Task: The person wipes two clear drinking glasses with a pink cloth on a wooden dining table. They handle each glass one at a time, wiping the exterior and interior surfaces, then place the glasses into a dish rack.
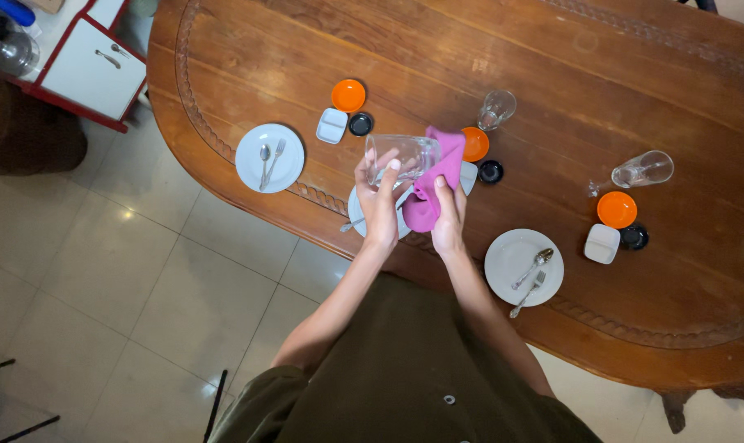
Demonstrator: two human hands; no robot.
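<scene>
My left hand (378,197) grips a clear drinking glass (402,156), held on its side above the table edge. My right hand (448,215) holds a pink cloth (434,182) that is pushed against the glass's open end. Under both hands lies a white plate (358,207), mostly hidden, with a piece of cutlery sticking out at its left. The wooden oval table (388,57) carries the place settings.
A white plate with spoon and fork (269,157) lies left, another (524,267) right. Orange saucers (348,95), small white dishes (331,125) and black lids (360,124) sit by each setting. One glass (496,108) stands upright, another (641,171) lies tipped. A red-trimmed cabinet (84,70) stands at top left.
</scene>
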